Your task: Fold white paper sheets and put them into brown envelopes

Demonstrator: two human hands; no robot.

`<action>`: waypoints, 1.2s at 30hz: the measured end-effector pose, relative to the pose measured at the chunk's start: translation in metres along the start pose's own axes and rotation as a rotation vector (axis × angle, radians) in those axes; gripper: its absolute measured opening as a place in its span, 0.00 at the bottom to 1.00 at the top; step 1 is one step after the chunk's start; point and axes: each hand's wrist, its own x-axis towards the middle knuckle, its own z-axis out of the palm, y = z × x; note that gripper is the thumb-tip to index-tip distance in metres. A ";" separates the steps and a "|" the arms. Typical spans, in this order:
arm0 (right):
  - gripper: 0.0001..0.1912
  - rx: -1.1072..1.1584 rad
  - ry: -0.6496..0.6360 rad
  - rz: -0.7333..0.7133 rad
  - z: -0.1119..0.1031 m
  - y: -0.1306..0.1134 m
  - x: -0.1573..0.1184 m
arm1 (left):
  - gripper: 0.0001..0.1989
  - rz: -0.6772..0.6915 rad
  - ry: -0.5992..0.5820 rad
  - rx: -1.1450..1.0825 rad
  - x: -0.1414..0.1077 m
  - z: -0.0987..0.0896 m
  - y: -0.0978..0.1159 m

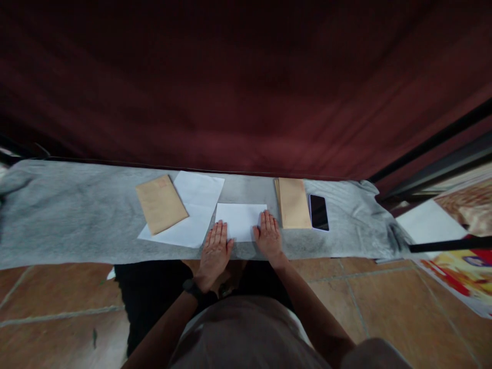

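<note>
A white folded-looking sheet of paper (241,220) lies flat on the grey cloth in front of me. My left hand (216,248) rests flat on its left edge, palm down, fingers stretched out. On the right edge lies my right hand (268,236), also palm down with its fingers extended. A brown envelope (161,204) sits at the left, partly on top of larger white paper (198,215). To the right of my right hand is a small stack of brown envelopes (295,203).
Beside the envelope stack lies a dark-screened phone (319,212). The grey cloth (88,215) covers a long narrow surface. Behind it hangs a dark red curtain (238,102). Dark bars and a colourful printed sheet (463,271) are at the far right.
</note>
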 end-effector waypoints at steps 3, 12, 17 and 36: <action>0.33 0.005 0.009 0.023 -0.003 0.002 -0.011 | 0.32 0.010 0.007 0.012 -0.005 -0.001 -0.004; 0.32 -0.003 0.029 0.053 -0.015 0.003 -0.033 | 0.34 0.024 -0.031 0.061 -0.022 -0.011 -0.012; 0.31 0.036 -0.003 0.000 -0.027 -0.008 -0.036 | 0.32 0.029 -0.031 0.059 -0.017 -0.020 0.008; 0.33 0.007 -0.118 -0.146 -0.042 0.005 -0.073 | 0.30 0.105 -0.128 -0.003 -0.006 -0.009 0.025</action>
